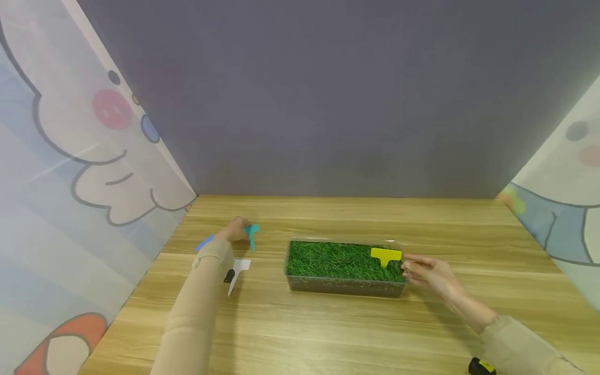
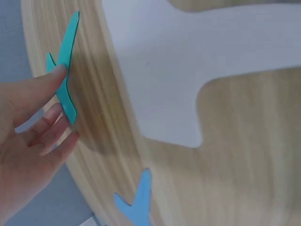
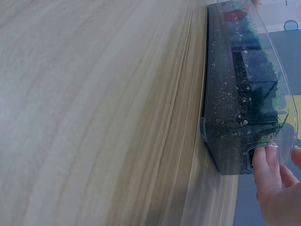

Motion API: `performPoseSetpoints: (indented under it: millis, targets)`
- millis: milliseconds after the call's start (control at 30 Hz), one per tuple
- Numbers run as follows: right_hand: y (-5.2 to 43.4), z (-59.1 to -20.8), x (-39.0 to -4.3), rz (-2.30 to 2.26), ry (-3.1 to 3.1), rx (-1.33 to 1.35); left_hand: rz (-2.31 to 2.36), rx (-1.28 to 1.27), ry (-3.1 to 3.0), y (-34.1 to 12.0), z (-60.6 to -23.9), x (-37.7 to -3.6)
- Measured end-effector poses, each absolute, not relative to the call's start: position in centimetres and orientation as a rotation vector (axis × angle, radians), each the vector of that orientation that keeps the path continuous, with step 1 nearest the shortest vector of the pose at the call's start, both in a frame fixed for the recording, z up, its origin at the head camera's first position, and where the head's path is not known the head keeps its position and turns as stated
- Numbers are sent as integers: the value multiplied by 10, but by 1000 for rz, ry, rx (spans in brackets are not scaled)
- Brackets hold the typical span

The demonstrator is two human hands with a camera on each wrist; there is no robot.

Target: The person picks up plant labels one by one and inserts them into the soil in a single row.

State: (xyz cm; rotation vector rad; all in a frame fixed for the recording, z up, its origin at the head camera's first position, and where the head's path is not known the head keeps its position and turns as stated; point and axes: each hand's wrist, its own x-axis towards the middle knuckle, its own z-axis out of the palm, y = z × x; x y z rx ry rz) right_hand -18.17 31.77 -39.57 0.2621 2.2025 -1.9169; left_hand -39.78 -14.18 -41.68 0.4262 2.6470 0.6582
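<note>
Left hand (image 1: 236, 229) pinching flat teal plastic T-shaped plant tag (image 2: 66, 70); right hand (image 1: 428, 273), fingers relaxed, steadying clear grass-filled tray (image 1: 344, 266). Yellow tag (image 1: 386, 255) planted at right; white tag (image 1: 238, 271), blue tag (image 2: 136, 200) left lying.

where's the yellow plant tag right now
In the head view the yellow plant tag stands in the grass at the right end of the clear planter box, just left of the right hand, whose fingers touch that end.
</note>
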Motion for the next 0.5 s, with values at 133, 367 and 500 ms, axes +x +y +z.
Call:
performPoseSetpoints:
  millis: [133, 367, 500]
  targets:
    - [319, -396, -181, -1917, 2198, 261, 612, 379, 2632, -135, -406, -392]
    - [320, -398, -181, -1915, 2197, 260, 505, 249, 2609, -126, -396, -387]
    - [320, -398, -182, -1918, 2191, 264, 528, 212, 2579, -126, -394, -386]
